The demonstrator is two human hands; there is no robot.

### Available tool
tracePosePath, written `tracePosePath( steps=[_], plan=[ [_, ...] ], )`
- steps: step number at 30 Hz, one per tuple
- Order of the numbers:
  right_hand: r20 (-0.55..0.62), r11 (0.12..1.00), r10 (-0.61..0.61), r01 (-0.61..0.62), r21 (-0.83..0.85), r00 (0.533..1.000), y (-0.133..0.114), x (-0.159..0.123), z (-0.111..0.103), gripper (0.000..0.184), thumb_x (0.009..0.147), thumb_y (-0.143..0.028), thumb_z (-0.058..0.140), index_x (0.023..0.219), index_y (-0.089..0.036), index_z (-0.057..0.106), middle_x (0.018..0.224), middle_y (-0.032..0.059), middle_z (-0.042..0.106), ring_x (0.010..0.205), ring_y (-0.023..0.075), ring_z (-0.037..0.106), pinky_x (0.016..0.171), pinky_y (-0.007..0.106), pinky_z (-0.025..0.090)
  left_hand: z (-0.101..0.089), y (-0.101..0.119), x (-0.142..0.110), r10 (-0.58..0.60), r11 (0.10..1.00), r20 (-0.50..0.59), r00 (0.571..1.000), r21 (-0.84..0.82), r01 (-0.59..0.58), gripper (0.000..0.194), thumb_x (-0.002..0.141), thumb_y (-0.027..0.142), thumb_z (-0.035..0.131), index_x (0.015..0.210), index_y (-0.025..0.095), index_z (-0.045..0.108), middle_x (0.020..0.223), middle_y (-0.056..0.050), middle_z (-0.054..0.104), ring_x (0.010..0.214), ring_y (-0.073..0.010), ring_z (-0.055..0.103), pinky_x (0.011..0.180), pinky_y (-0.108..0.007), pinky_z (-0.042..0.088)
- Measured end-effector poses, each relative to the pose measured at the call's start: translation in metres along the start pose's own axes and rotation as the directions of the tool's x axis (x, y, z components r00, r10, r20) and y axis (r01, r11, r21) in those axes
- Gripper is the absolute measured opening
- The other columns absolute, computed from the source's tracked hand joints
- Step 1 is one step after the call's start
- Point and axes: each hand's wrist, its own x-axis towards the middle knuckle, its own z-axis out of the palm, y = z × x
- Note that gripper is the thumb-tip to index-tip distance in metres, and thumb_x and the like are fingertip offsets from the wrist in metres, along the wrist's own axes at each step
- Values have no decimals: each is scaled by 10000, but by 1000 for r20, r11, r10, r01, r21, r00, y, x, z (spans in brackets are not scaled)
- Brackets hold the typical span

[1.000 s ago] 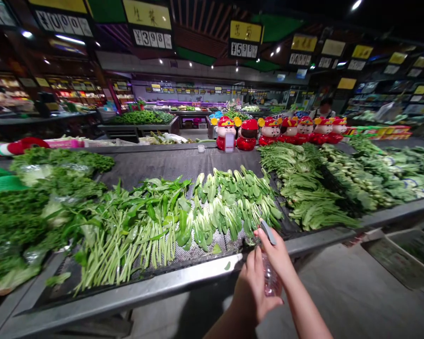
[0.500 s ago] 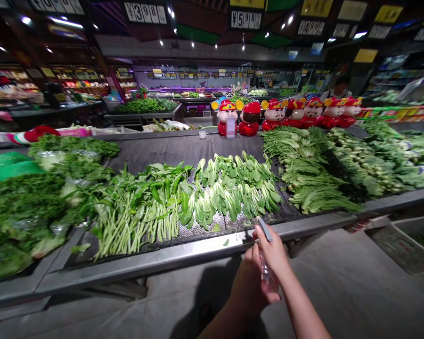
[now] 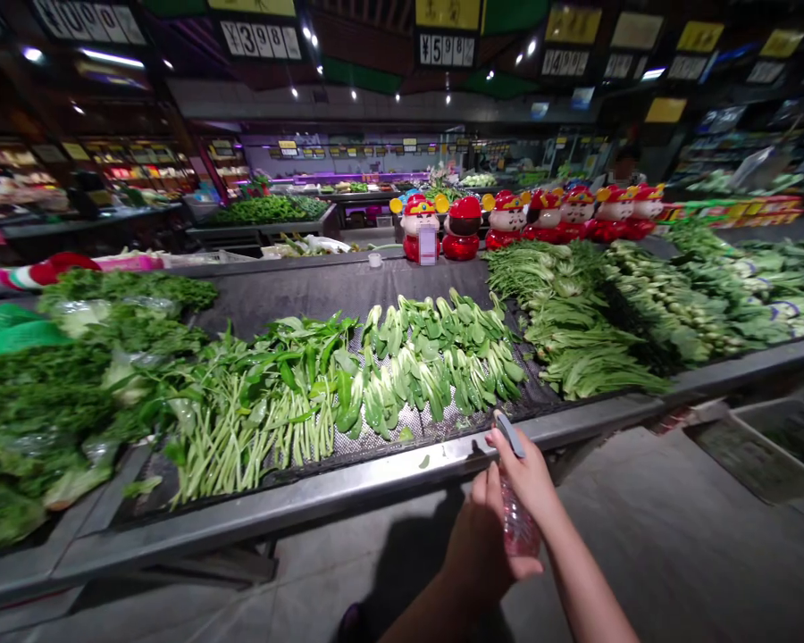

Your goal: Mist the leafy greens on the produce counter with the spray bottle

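A spray bottle (image 3: 519, 525) with a clear, pinkish body and a grey head is held tilted in front of the shelf's metal edge. My right hand (image 3: 531, 475) grips it around the neck, just below the grey head. Lower down, my left hand (image 3: 481, 529) is wrapped about the body from the left side, its thumb showing under the bottle. Beyond the nozzle lie bunches of bok choy (image 3: 435, 366) on a perforated black mat. To their left are long-stemmed leafy greens (image 3: 255, 402).
A metal rim (image 3: 348, 482) runs along the vegetable shelf's front. Curly lettuce (image 3: 46, 384) is heaped at left, slender greens (image 3: 569, 313) at right. Red figurines (image 3: 462, 228) line the back ledge. A grey crate (image 3: 743, 455) stands on the floor at right. Price signs hang overhead.
The view has shifted slightly, so the shelf and signs appear a little further left. Both hands and the spray bottle sit slightly to the right and lower in view, with the same grip.
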Motion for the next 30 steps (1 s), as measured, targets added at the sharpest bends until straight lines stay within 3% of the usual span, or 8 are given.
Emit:
tracePosePath(
  steps=[5,16,21,30],
  plan=[
    [-27,999,22,-21,25,999,-4,6,5,530,789,-512,496,1160,-137,555,969,99,670,960,247,603,885,366,432,-12,-2,3,32,999,-1,999,20,-32,1252,330,270,871,1357,155,164,1348,-135,354,1174,-291,425,1015,-362,368],
    [-33,997,-69,71,42,997,-27,5,60,508,795,-514,490,1123,-137,581,922,85,676,885,240,610,827,381,451,-46,-46,-11,105,987,-56,993,124,-98,1258,368,368,863,1363,108,140,1357,-180,342,1196,-340,396,1023,-419,356],
    [-4,996,-91,91,-7,996,-34,5,78,446,796,-528,475,949,-143,639,851,82,677,815,229,612,771,358,460,-57,-57,-19,103,988,-91,991,124,-91,1172,453,375,818,1363,117,126,1363,-172,336,1199,-341,395,1012,-423,365],
    [34,988,-115,118,-101,993,-45,3,93,438,825,-513,441,960,-147,640,835,78,661,786,221,597,712,336,455,-68,-62,-24,25,996,-95,995,92,-16,1102,453,377,798,1343,141,192,1313,-154,385,1088,-316,490,940,-408,426]
  ],
)
